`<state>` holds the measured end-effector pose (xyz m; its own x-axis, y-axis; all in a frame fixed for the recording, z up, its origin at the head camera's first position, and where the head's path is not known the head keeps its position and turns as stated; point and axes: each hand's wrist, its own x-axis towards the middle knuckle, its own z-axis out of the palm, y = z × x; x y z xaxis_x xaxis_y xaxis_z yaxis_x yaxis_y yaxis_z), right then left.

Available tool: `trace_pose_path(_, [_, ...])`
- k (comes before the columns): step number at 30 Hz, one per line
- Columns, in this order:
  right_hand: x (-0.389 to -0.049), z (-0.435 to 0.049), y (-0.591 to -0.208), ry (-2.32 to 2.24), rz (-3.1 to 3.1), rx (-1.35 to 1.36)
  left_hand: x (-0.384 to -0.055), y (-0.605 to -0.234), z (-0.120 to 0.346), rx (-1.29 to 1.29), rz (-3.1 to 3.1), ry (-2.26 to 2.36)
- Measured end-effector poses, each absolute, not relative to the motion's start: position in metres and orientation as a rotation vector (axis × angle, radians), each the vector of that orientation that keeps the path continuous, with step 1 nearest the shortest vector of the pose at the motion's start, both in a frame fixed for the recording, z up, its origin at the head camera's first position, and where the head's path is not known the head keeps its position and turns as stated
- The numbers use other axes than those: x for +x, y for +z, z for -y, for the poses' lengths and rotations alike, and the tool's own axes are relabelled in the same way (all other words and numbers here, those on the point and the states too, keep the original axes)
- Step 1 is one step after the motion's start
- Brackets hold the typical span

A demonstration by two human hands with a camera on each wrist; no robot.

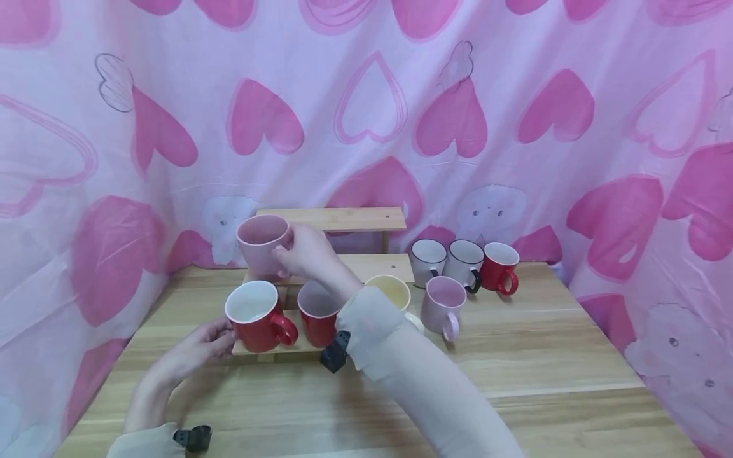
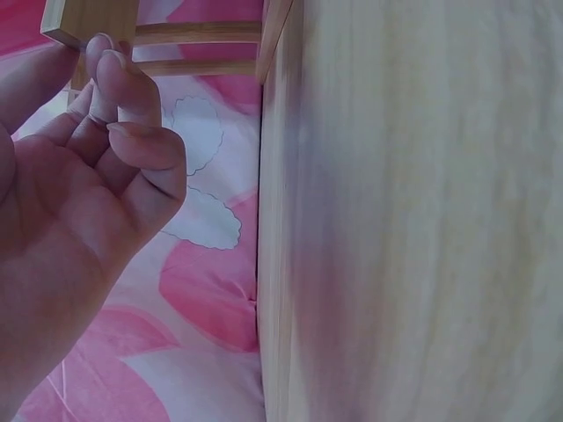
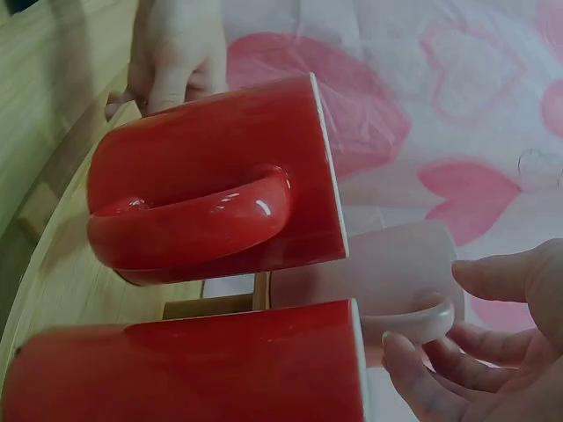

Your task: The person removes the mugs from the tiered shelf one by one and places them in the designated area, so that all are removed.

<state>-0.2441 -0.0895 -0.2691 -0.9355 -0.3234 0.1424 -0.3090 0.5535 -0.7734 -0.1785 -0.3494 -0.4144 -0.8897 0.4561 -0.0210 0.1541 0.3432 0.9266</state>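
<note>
My right hand [image 1: 306,251] holds a pink mug [image 1: 260,245] by its handle at the left end of the rack's middle shelf. In the right wrist view, thumb and fingers meet around that handle [image 3: 422,323]. A low wooden stepped rack [image 1: 343,219] carries mugs on its bottom step. My left hand [image 1: 200,346] is at the left end of that step, thumb and fingertips pinching the board's end [image 2: 97,18] in the left wrist view. Just beside it stands a red mug [image 1: 254,324] with a white inside. Another red mug [image 1: 317,318] and a cream mug [image 1: 392,291] stand farther right, partly behind my right arm.
Right of the rack stand two white mugs [image 1: 428,257] [image 1: 462,261] with black handles, a red mug [image 1: 498,267] and a lilac mug [image 1: 443,302]. The wooden table [image 1: 544,381] reaches a heart-patterned curtain [image 1: 366,95] at the back and sides.
</note>
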Motion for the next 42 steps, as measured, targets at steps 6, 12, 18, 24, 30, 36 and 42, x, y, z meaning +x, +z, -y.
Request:
trace_pose_path(6, [-0.2494,0.0922,-0.2723,-1.403,-2.644,-0.462,-0.1762,-0.4142,0.3486,0.518,-2.347,1.552])
trace_pose_path(12, [-0.2484,0.0923,-0.2708,-1.385,-2.591,-0.365,-0.1764,-0.4143,0.35,0.523,-2.337,1.549])
trace_pose_path(18, [-0.2465,0.094,-0.2684,-1.266,-2.658,-0.355,-0.1764,-0.4159,0.3515,0.545,-2.341,1.553])
trace_pose_path(24, [-0.2438,0.0955,-0.2672,-1.172,-2.76,-0.322,-0.1774,-0.4171,0.3497,0.559,-2.349,1.551])
trace_pose_path(30, [-0.2444,0.0947,-0.2691,-1.224,-2.767,-0.261,-0.1791,-0.4143,0.348,0.55,-2.362,1.546])
trace_pose_path(36, [-0.2479,0.0932,-0.2735,-1.282,-2.756,-0.257,-0.1785,-0.4173,0.3488,0.551,-2.36,1.551])
trace_pose_path(42, [-0.2502,0.0907,-0.2732,-1.26,-2.815,-0.27,-0.1787,-0.4175,0.348,0.576,-2.366,1.559])
